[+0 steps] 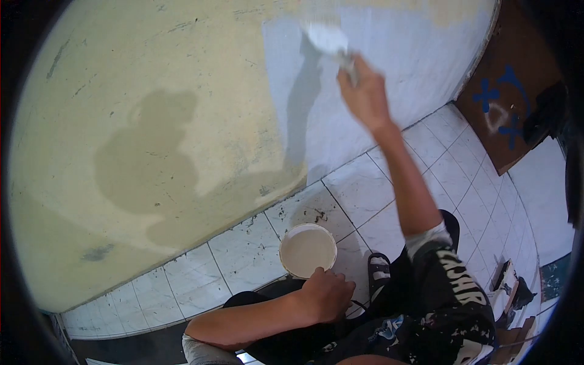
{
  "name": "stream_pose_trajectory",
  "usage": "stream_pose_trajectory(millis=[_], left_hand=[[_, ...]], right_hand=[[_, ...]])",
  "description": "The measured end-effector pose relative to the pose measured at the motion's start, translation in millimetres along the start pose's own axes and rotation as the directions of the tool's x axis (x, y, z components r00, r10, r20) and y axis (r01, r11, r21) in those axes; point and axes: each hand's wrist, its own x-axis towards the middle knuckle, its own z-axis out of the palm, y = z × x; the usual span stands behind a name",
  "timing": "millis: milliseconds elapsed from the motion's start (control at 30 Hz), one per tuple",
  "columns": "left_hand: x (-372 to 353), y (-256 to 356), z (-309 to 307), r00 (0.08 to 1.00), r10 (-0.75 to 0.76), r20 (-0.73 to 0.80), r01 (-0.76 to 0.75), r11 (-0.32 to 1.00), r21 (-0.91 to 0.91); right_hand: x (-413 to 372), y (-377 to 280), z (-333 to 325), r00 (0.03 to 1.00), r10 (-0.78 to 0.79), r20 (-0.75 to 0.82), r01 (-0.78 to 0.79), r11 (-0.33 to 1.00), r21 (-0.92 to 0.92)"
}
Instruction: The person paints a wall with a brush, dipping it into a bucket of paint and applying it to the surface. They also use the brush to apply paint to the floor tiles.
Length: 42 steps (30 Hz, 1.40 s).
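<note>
Brush (pixel 328 39): right grip (pixel 365 94) wrapped round handle (pixel 348 64) | left grip (pixel 327 295) at bucket rim (pixel 308 225), hold unclear | wall (pixel 225 67) extends leftward

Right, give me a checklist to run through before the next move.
1. Brush gripped in right hand: ok.
2. Paint available in bucket: ok, a pale pool shows.
3. Bucket upright on floor tiles: ok.
4. Left hand secure on bucket: cannot tell; it is at the near rim, fingers partly hidden.
5. Brush loaded: cannot tell, blurred.
6. Wall fully coated: not ok; yellow shows beside the pale patch.
</note>
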Motion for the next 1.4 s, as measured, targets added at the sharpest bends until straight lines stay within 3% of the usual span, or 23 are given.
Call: stream_pose_trajectory(millis=[67,167,300,433,567,700,833,867,933,1067,1133,1200,1267,1333,1367,1400], left_hand=[[-1.0,0.7,-6.3,0.999,-0.011,0.032,0.011,1.000,-0.010],[-0.1,-0.9,3.4,0.998,-0.027,-0.065,0.026,1.000,-0.016],[1.1,4.6,1.2,0.999,-0.016,-0.038,0.017,1.000,0.025],[-4.0,10.1,-4.7,1.000,-0.012,-0.022,0.012,1.000,-0.002],[-6.6,10.7,-6.2,1.000,-0.001,-0.005,0.001,1.000,-0.024],[-11.8,6.0,-7.6,0.999,0.026,-0.021,-0.027,0.999,-0.024],[-11.5,0.0,-8.0,1.000,0.011,-0.016,-0.011,0.999,-0.036],[-11.8,-1.6,-6.8,0.999,0.019,-0.037,-0.021,0.999,-0.043],[-9.9,-3.0,-6.5,1.000,0.002,-0.019,-0.003,0.999,-0.042],[-6.5,-9.9,0.2,1.000,-0.003,-0.021,0.002,0.999,-0.037],[-6.9,-10.3,-1.7,1.000,-0.017,-0.026,0.016,0.999,-0.046],[-6.6,-11.9,-0.9,0.999,-0.022,-0.029,0.020,0.998,-0.057],[-6.0,-12.0,6.2,0.997,-0.028,-0.076,0.026,0.999,-0.030],[-5.6,-9.6,6.3,0.997,-0.023,-0.067,0.022,1.000,-0.018],[-6.0,-7.9,6.5,0.998,-0.014,-0.058,0.015,1.000,0.006],[-7.7,-5.7,8.0,0.999,-0.014,-0.052,0.014,1.000,-0.007]], right_hand=[[-52.1,7.2,12.1,0.969,0.186,0.160,-0.197,0.979,0.051],[-126.7,26.5,27.9,0.911,0.287,0.296,-0.306,0.952,0.021],[-200.4,62.9,33.4,0.596,0.498,0.630,-0.439,0.859,-0.264],[-224.1,71.5,37.3,0.658,0.459,0.597,-0.402,0.885,-0.237],[-115.2,35.6,17.9,0.804,0.321,0.500,-0.302,0.946,-0.122],[-18.4,-20.5,-35.3,0.852,0.284,0.439,-0.261,0.959,-0.112],[17.0,-31.5,-60.3,0.977,0.000,0.212,-0.012,0.998,0.059],[25.3,-46.3,-63.5,0.974,-0.009,0.224,-0.009,0.997,0.079],[35.3,-72.7,-64.1,0.996,0.082,0.039,-0.086,0.990,0.110],[14.6,-78.5,-23.9,0.998,0.007,0.055,-0.015,0.988,0.151],[-28.8,-58.4,16.3,0.990,0.034,0.135,-0.037,0.999,0.021],[-81.8,-44.6,36.6,0.977,0.095,0.190,-0.100,0.995,0.017],[-134.1,-31.0,47.3,0.916,0.236,0.326,-0.245,0.969,-0.011],[-179.6,-8.5,55.8,0.792,0.333,0.511,-0.327,0.939,-0.106],[-200.4,3.3,59.3,0.784,0.340,0.520,-0.334,0.936,-0.108],[-220.6,14.2,62.0,0.689,0.407,0.600,-0.390,0.906,-0.167]])
